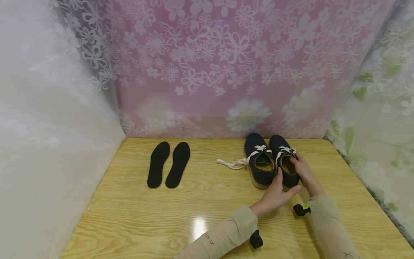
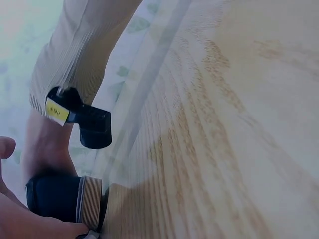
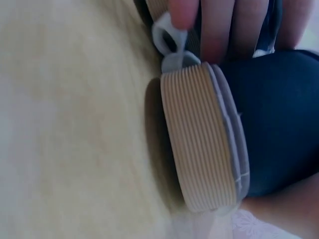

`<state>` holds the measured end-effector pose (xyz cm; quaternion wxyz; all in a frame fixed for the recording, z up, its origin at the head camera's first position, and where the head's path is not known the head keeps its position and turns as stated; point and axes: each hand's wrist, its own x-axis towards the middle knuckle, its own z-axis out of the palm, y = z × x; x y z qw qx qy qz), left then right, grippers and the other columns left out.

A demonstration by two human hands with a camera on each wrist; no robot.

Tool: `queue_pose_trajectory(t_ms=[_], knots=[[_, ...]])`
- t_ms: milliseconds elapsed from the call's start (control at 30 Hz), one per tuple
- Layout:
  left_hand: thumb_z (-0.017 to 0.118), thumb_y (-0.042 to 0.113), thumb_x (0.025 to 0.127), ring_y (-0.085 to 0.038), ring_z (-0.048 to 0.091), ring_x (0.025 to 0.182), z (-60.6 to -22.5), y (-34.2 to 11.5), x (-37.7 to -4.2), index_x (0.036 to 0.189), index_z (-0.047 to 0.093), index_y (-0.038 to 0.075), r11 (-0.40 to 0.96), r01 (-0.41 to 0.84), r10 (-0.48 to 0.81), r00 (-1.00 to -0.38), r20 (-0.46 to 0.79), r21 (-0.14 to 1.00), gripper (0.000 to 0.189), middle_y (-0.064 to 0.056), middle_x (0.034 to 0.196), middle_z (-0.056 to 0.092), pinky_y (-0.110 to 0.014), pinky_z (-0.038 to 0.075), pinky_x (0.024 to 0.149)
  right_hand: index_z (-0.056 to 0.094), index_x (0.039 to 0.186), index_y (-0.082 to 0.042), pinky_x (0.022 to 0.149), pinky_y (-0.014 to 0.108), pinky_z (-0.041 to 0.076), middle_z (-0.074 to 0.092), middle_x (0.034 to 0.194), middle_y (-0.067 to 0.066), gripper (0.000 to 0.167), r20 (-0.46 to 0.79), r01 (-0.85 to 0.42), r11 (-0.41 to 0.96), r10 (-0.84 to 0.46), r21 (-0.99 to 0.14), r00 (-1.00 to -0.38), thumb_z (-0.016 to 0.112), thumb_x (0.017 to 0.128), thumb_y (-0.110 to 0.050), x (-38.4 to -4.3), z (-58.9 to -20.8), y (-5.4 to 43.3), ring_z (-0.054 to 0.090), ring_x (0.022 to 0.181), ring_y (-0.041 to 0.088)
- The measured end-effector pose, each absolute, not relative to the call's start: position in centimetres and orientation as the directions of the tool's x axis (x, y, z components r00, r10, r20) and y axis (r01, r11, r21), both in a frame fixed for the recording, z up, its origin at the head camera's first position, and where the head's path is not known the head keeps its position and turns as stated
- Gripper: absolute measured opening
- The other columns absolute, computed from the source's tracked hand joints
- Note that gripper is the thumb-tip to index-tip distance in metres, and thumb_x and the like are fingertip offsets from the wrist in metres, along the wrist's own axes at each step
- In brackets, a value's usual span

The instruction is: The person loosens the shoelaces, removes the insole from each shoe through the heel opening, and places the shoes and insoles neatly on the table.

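Two dark navy lace-up shoes with white laces stand side by side at the back right of the table, toes toward the curtain. My right hand [image 1: 304, 172] grips the right shoe [image 1: 279, 144] along its outer side, fingers near the opening and laces. At that shoe's heel, my left hand [image 1: 274, 196] holds on, with its fingers between the two shoes and its thumb behind the heel. A ribbed tan sole [image 3: 202, 142] shows close over the table in the right wrist view. The left shoe [image 1: 253, 144] stands untied, its lace [image 1: 234, 164] trailing left.
Two black insoles [image 1: 158, 163] lie side by side on the left part of the wooden table [image 1: 136, 223]. A pink floral curtain [image 1: 207, 72] hangs along the back edge, with pale sheets at both sides. Black wrist cameras [image 1: 256, 239] sit under both sleeves.
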<state>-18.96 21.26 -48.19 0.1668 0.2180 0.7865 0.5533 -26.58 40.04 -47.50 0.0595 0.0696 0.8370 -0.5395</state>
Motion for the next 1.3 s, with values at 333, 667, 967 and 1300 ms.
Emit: queue_pose_trajectory(t_ms=[333, 667, 967, 1300], knots=[[0.051, 0.054, 0.103, -0.012, 0.021, 0.152, -48.3, 20.7, -19.3, 0.165, 0.007, 0.019, 0.324, 0.166, 0.546, -0.837, -0.041, 0.931, 0.084, 0.003, 0.167, 0.012, -0.033, 0.031, 0.119, -0.011, 0.16, -0.005, 0.12, 0.064, 0.009, -0.011, 0.165, 0.026, 0.066, -0.213, 0.173, 0.397, -0.059, -0.901, -0.975, 0.029, 0.113, -0.028, -28.2, -47.6, 40.6, -0.006, 0.151, 0.049], [0.051, 0.048, 0.105, -0.01, 0.034, 0.147, -47.1, 18.8, -19.4, 0.162, 0.025, 0.02, 0.37, 0.275, 0.611, -0.792, -0.009, 0.887, 0.069, 0.006, 0.163, 0.03, -0.029, 0.037, 0.114, -0.014, 0.161, -0.012, 0.113, 0.074, 0.011, -0.012, 0.163, 0.031, 0.082, -0.163, 0.093, 0.548, -0.079, -0.831, -0.983, 0.045, 0.109, -0.033, -27.8, -46.0, 39.9, -0.003, 0.148, 0.057], [0.051, 0.031, 0.108, 0.005, 0.06, 0.115, -44.9, 14.4, -20.0, 0.135, 0.065, 0.022, 0.326, 0.479, 0.688, -0.712, 0.144, 0.815, 0.032, 0.014, 0.13, 0.066, -0.009, 0.046, 0.091, 0.012, 0.159, 0.008, 0.109, 0.078, 0.014, 0.005, 0.157, 0.045, 0.069, 0.112, -0.054, 0.709, 0.035, -0.703, -0.993, 0.045, 0.109, -0.028, -25.8, -44.0, 36.7, 0.003, 0.144, 0.064], [0.051, 0.029, 0.108, 0.002, 0.067, 0.089, -43.1, 7.3, -21.0, 0.11, 0.076, 0.019, 0.435, 0.467, 0.474, -0.846, 0.245, 0.77, 0.027, 0.009, 0.105, 0.074, -0.015, 0.053, 0.075, 0.074, 0.1, -0.001, 0.081, 0.045, 0.047, 0.073, 0.094, 0.016, 0.014, 0.615, -0.339, 0.75, 0.113, -0.568, -0.781, 0.074, 0.095, -0.014, -23.3, -42.6, 29.0, 0.063, 0.089, 0.034]])
